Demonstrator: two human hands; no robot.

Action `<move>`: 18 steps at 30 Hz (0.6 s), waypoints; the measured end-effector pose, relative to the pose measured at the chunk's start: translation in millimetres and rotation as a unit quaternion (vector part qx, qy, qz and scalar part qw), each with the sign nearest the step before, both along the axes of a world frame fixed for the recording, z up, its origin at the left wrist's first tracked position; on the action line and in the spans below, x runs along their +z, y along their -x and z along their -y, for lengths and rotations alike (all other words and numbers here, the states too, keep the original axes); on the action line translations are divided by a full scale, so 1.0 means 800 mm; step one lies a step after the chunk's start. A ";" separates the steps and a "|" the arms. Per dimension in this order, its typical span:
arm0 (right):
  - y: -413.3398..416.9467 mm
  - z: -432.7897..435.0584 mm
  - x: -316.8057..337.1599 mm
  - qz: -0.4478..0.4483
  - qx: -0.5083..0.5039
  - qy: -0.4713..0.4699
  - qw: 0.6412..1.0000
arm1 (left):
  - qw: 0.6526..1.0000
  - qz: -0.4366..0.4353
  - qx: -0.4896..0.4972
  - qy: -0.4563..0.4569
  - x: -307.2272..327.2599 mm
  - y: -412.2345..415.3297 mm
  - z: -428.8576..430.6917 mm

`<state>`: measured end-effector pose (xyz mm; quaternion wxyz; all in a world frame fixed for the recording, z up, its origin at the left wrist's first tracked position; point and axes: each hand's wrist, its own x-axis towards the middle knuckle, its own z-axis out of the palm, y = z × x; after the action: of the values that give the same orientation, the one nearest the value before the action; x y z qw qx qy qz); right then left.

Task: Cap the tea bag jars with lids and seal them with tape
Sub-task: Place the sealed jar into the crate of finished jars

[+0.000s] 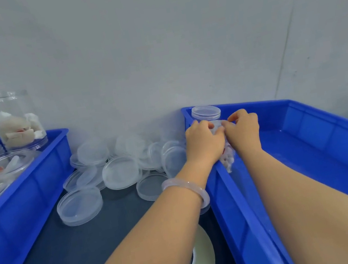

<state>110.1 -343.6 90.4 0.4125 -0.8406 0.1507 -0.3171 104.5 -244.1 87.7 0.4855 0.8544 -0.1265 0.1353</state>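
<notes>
While both hands meet over one spot, left hand (203, 145) and right hand (243, 130) each curl their fingers around a clear jar (228, 159), fingertips almost touching just under its lid (206, 112). Cannot tell whether tape is pinched between them. The jar holds tea bags, seen between the wrists, and sits at the far-left corner of the blue bin (330, 127) under the right forearm. Left of the left hand: loose lids (118, 165) heaped on the dark table (51, 258). Beneath the left forearm: tape roll (202, 259). Further left: second blue bin (26, 181) with uncapped jars (18, 119).
</notes>
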 end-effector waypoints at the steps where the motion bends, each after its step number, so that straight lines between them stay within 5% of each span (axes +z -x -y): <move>1: -0.006 -0.004 -0.001 -0.009 -0.026 0.060 0.998 | 1.000 0.007 0.002 -0.004 0.000 0.001 0.000; 7: -0.026 -0.024 -0.003 -0.055 -0.041 0.327 0.943 | 0.992 -0.029 -0.045 -0.112 0.007 0.001 -0.011; 14: -0.016 -0.007 -0.013 -0.097 0.105 0.202 0.969 | 0.988 -0.048 -0.034 -0.144 0.006 0.003 -0.005; 18: -0.010 -0.005 -0.014 -0.181 0.118 0.315 0.924 | 0.992 -0.043 -0.005 -0.115 0.007 0.004 -0.007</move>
<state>117.8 -339.3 79.2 0.1268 -0.9820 0.0150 -0.1395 101.7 -238.2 93.7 0.3899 0.9089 -0.1242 0.0809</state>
